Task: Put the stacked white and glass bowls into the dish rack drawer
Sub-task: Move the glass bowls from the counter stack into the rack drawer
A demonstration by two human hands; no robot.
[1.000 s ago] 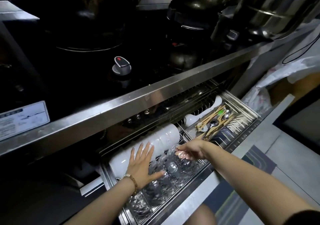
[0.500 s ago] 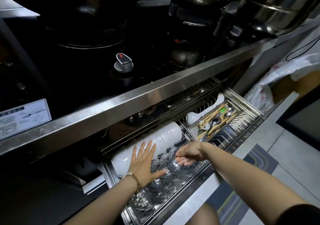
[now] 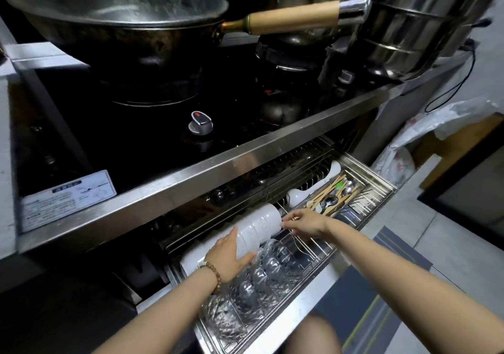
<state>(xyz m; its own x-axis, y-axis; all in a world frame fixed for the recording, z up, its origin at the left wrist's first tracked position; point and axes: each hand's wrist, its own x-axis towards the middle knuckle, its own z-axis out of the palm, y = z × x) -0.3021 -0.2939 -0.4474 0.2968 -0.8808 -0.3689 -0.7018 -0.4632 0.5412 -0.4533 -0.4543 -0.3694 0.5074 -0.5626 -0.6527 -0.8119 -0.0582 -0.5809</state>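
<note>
Steel table (image 3: 207,179) carries a wok (image 3: 117,12); beneath it the dish rack drawer (image 3: 377,187) stands open. In it the white bowls (image 3: 259,228) lie sideways behind the glass bowls (image 3: 261,274). The left hand (image 3: 227,257) curls round the white stack's near end; the right hand (image 3: 306,221) pinches its far rim.

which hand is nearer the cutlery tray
Right. The right hand is close beside the cutlery tray, fingertips at the end of the white bowls. The left hand grips that stack farther left, away from the tray.
</note>
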